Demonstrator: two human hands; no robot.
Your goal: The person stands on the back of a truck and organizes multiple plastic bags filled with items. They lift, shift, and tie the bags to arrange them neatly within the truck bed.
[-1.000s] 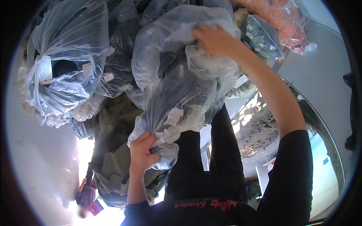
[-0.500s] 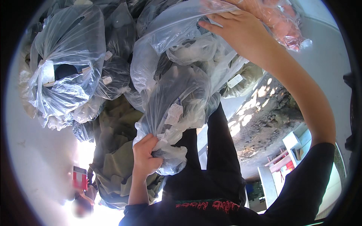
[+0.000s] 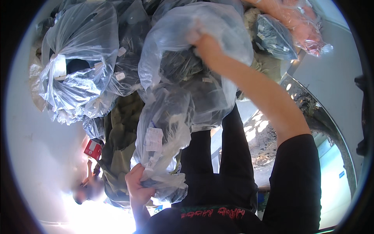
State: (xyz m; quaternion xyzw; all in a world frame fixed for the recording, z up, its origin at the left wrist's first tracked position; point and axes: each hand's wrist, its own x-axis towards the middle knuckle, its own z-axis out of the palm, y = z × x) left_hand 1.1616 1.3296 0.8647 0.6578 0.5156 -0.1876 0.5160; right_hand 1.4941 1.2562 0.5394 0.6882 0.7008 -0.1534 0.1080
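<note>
A large clear plastic bag [image 3: 165, 105] hangs in front of me, its mouth spread wide at the top. Dark cloth-like contents [image 3: 181, 64] show inside it, and a white paper slip [image 3: 154, 139] lies against the film lower down. My left hand [image 3: 139, 185] is closed around the bag's bunched lower end. My right hand [image 3: 204, 45] is at the bag's wide upper part, against or inside the film; its fingers are blurred and partly hidden by plastic.
Tied clear bags with tags [image 3: 76, 74] are heaped at the left. Olive cloth [image 3: 120, 148] hangs beneath them. A bag of pink-orange stuff [image 3: 300, 27] and a small dark-filled bag [image 3: 274, 37] lie at the far right. Another person [image 3: 91, 187] is at lower left, near a red box [image 3: 93, 149].
My right hand has moved left and down from the bag's upper right edge to its middle. The bag's top has spread and rounded out. My left hand has shifted slightly down and left, still gripping.
</note>
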